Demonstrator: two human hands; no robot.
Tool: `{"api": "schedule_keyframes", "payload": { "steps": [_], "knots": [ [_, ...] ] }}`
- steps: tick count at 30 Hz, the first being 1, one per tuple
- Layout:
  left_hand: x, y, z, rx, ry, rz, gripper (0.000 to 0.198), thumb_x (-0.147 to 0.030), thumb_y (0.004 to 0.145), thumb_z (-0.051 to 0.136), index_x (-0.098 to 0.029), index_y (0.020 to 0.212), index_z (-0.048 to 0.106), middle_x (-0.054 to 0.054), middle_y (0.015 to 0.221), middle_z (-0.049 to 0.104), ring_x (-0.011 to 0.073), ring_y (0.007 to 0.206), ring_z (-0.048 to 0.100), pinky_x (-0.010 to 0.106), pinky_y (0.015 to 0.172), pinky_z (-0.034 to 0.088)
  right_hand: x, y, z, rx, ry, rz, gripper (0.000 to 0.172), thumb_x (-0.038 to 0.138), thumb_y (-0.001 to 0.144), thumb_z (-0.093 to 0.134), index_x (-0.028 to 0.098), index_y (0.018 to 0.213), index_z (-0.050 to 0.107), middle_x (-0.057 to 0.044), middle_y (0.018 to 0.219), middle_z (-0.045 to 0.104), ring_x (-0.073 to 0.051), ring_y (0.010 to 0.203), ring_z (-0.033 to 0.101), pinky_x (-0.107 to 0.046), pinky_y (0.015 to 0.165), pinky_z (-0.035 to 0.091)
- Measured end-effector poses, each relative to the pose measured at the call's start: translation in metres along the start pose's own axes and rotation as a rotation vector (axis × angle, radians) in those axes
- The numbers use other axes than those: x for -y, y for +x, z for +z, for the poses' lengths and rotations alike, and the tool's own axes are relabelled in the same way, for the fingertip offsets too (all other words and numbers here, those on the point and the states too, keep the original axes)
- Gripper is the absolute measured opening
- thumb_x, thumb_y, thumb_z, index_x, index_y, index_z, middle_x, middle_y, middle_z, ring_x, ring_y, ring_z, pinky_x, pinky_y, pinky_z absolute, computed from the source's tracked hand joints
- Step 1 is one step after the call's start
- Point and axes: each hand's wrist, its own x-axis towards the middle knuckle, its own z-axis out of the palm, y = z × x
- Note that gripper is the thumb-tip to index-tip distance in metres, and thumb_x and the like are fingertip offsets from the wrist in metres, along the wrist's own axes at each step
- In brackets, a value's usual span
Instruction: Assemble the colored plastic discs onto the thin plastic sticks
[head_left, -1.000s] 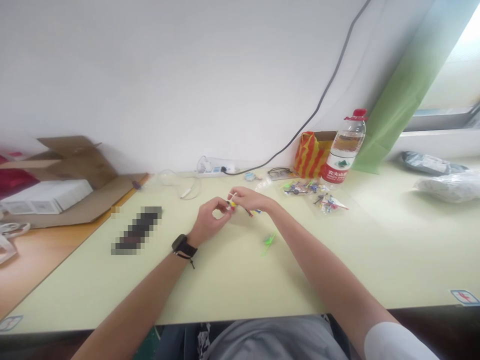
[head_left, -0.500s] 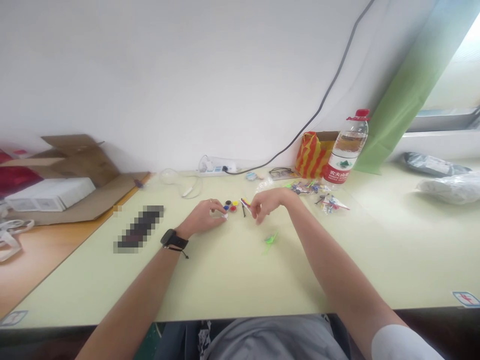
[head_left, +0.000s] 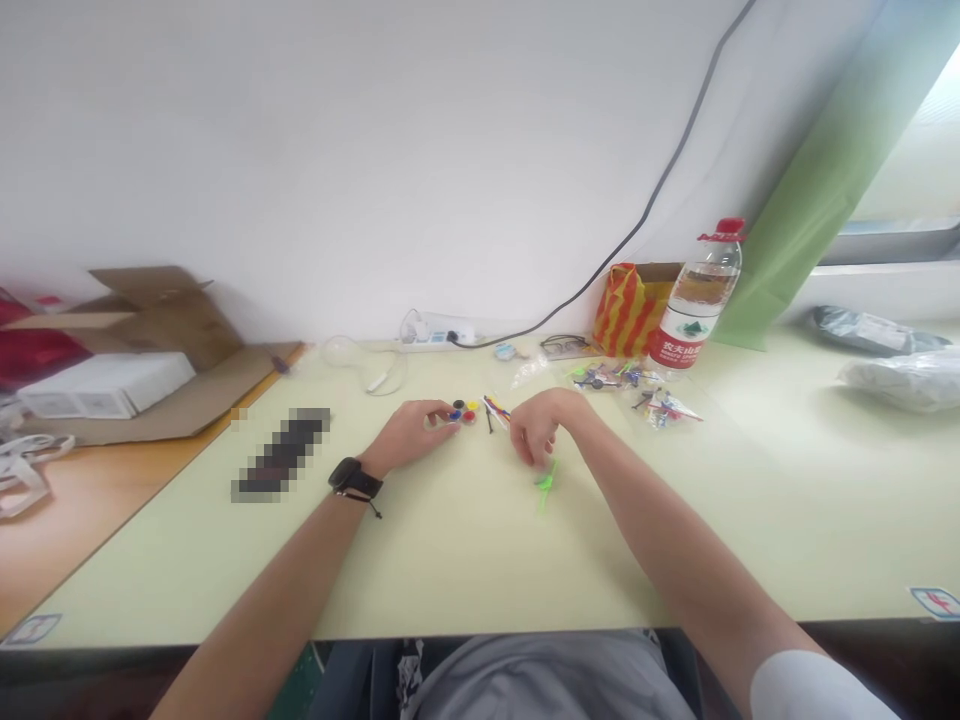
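Small round caps or discs lie in a tight cluster on the table: a blue one (head_left: 454, 415), a black one (head_left: 459, 404), a yellow one (head_left: 472, 406) and a red one (head_left: 469, 417). My left hand (head_left: 412, 436) rests at the cluster's left side, thumb and forefinger curled toward each other by the blue disc; what they pinch is hidden. Thin coloured sticks (head_left: 495, 410) lie just right of the discs. Bent downward, my right hand (head_left: 537, 428) has its fingers together at the top of a bright green plastic piece (head_left: 546, 484).
Small plastic bags of coloured parts (head_left: 615, 377) lie at the right, before a large water bottle (head_left: 694, 310) and a striped bag (head_left: 630, 310). A power strip (head_left: 435, 334) sits by the wall. At left are an open cardboard box (head_left: 161, 310) and a blurred dark object (head_left: 283, 455).
My right hand has left the sticks and come down toward me to the green piece. My left hand has barely shifted; the white bit seen at its fingertips no longer shows.
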Motion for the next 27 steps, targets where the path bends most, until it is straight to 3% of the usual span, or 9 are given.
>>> {"api": "schedule_keyframes", "payload": {
  "steps": [6,10,12,14,17,20,25,27],
  "knots": [
    [-0.006,0.000,0.001,-0.094,0.042,0.021,0.035,-0.052,0.089,0.066,-0.025,0.109,0.076,0.004,0.098,0.076,0.0214,0.080,0.065,0.034,0.072,0.049,-0.006,-0.019,-0.002,-0.016,0.073,-0.028,0.064,0.042,0.042,0.097,0.015,0.095,0.076,-0.002,0.081,0.073,-0.020,0.078,0.069,-0.028,0.073,0.051],
    [-0.042,-0.008,0.020,-0.255,-0.125,0.062,0.031,-0.045,0.095,0.063,-0.025,0.117,0.072,0.007,0.105,0.075,0.0238,0.090,0.067,0.038,0.082,0.054,-0.019,-0.041,-0.005,-0.214,0.103,-0.081,0.056,0.042,0.053,0.093,0.019,0.101,0.074,-0.003,0.086,0.074,-0.018,0.074,0.068,-0.027,0.067,0.049],
    [-0.071,-0.016,0.033,-0.114,-0.277,0.217,0.033,-0.039,0.098,0.060,-0.030,0.129,0.068,0.007,0.122,0.072,0.0257,0.104,0.068,0.041,0.091,0.056,-0.024,-0.052,-0.006,-0.310,0.101,-0.075,0.046,0.039,0.063,0.088,0.021,0.103,0.074,-0.004,0.090,0.074,-0.017,0.074,0.068,-0.027,0.066,0.048],
    [-0.097,-0.023,0.044,0.095,-0.327,0.433,0.046,-0.031,0.098,0.060,-0.036,0.144,0.058,0.006,0.142,0.064,0.0298,0.128,0.060,0.048,0.110,0.049,-0.028,-0.060,-0.005,-0.361,0.101,-0.060,0.038,0.035,0.070,0.083,0.022,0.104,0.074,-0.004,0.093,0.074,-0.018,0.075,0.068,-0.027,0.065,0.048],
    [-0.117,-0.030,0.052,0.250,-0.322,0.570,0.048,-0.024,0.099,0.055,-0.041,0.144,0.059,0.006,0.141,0.064,0.0322,0.124,0.062,0.053,0.110,0.049,-0.030,-0.065,-0.004,-0.404,0.113,-0.062,0.031,0.030,0.075,0.078,0.022,0.104,0.074,-0.005,0.095,0.074,-0.018,0.075,0.067,-0.027,0.062,0.048],
    [-0.110,-0.029,0.053,0.204,-0.381,0.488,0.035,-0.027,0.102,0.052,-0.035,0.130,0.069,0.010,0.126,0.070,0.0291,0.115,0.066,0.047,0.103,0.054,-0.028,-0.059,-0.004,-0.458,0.151,-0.121,0.027,0.022,0.079,0.071,0.021,0.107,0.072,-0.006,0.096,0.074,-0.018,0.075,0.067,-0.027,0.061,0.048],
    [-0.073,-0.011,0.042,-0.199,-0.576,0.166,0.027,-0.038,0.096,0.066,-0.023,0.118,0.067,0.009,0.111,0.073,0.0226,0.095,0.070,0.041,0.093,0.057,-0.011,-0.037,-0.007,-0.767,0.307,-0.434,0.029,0.013,0.086,0.058,0.019,0.114,0.067,-0.008,0.106,0.073,-0.017,0.088,0.068,-0.026,0.073,0.053],
    [-0.060,-0.003,0.037,-0.291,-0.754,0.047,0.030,-0.042,0.091,0.073,-0.020,0.110,0.065,0.009,0.105,0.073,0.0222,0.093,0.071,0.039,0.089,0.058,0.000,-0.029,-0.006,-0.833,0.311,-0.573,0.032,0.011,0.084,0.059,0.019,0.115,0.066,-0.007,0.113,0.072,-0.017,0.097,0.068,-0.027,0.080,0.054]
  ]
}}
